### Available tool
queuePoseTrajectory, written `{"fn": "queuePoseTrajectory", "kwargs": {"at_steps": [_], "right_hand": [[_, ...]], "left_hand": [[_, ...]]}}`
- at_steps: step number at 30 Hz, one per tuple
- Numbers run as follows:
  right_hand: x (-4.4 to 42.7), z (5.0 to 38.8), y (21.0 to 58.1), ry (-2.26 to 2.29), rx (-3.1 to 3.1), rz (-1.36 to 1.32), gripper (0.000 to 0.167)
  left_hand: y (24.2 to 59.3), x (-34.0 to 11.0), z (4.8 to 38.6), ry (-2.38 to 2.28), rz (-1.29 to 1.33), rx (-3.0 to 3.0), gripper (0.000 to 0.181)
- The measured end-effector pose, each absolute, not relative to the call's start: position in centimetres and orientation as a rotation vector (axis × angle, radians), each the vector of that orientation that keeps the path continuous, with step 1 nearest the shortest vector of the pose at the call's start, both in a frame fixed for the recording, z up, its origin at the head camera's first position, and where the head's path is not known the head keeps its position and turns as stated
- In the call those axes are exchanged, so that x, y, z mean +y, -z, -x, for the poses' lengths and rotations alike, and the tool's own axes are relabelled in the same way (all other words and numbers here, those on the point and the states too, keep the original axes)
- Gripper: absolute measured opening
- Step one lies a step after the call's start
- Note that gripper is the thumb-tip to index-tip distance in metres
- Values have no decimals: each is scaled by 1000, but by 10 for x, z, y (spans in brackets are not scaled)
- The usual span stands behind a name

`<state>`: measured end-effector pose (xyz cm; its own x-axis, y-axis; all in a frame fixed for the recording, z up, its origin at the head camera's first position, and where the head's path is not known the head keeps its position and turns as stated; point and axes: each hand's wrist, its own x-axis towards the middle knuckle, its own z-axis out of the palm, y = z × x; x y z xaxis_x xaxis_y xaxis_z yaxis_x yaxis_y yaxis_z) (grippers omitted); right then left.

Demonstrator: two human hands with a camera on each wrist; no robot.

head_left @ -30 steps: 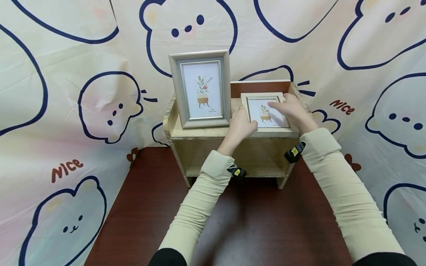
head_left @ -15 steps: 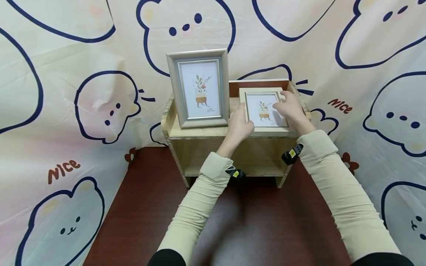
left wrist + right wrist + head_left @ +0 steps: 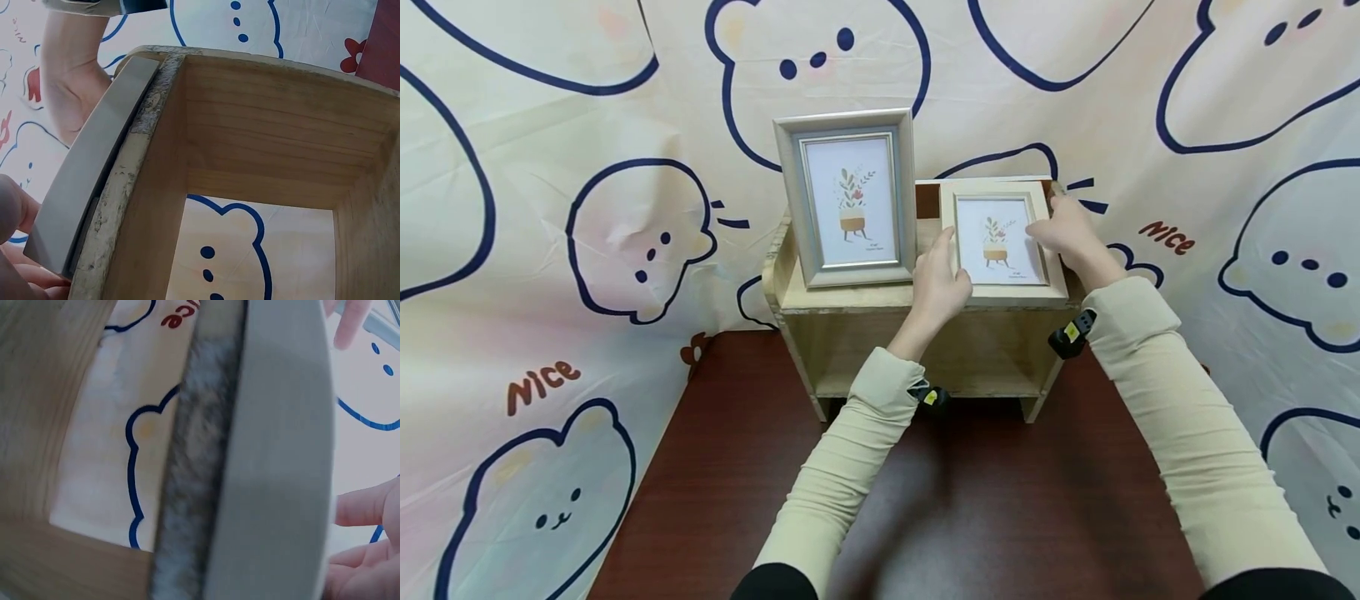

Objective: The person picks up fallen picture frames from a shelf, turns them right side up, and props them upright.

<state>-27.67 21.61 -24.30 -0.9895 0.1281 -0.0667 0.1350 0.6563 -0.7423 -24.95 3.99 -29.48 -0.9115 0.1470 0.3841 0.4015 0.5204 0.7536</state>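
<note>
A small cream photo frame (image 3: 951,196) with a potted-plant print stands on the right half of a wooden shelf unit's top (image 3: 850,300). My left hand (image 3: 938,279) grips the frame's lower left side. In the left wrist view, thumb and fingers of the left hand (image 3: 22,262) lie around a corner of the frame (image 3: 94,169). At its right side, my right hand (image 3: 1071,233) holds the edge, thumb toward the front. The right wrist view has the frame's pale edge (image 3: 275,456) beside the right hand (image 3: 369,537); the fingertips are partly hidden.
A larger silver-grey photo frame (image 3: 902,208) stands upright on the shelf's left half, close to my left hand. Low wooden sides bound the shelf top. Below is a dark red-brown table (image 3: 737,467), with a bear-print cloth (image 3: 647,242) behind and at the sides.
The small photo frame has tilted up from a leaning-back pose to a more upright one, its top edge rising. My right hand has shifted slightly right along its side; the left hand stays at its edge.
</note>
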Motion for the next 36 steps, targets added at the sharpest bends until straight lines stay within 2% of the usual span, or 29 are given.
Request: {"fn": "queuePoseTrajectory", "kwargs": {"at_steps": [9, 18, 28, 36], "right_hand": [[229, 285, 229, 1072, 2939, -208, 46], [242, 287, 218, 1145, 2847, -227, 62], [249, 288, 223, 1222, 2834, -127, 61], [252, 283, 224, 1373, 2885, -45, 62]], "left_hand": [[297, 42, 250, 1362, 486, -2401, 58], [299, 40, 250, 1381, 529, -2313, 58], [297, 36, 257, 1410, 480, -2252, 59], [283, 35, 252, 1236, 405, -2484, 60]]}}
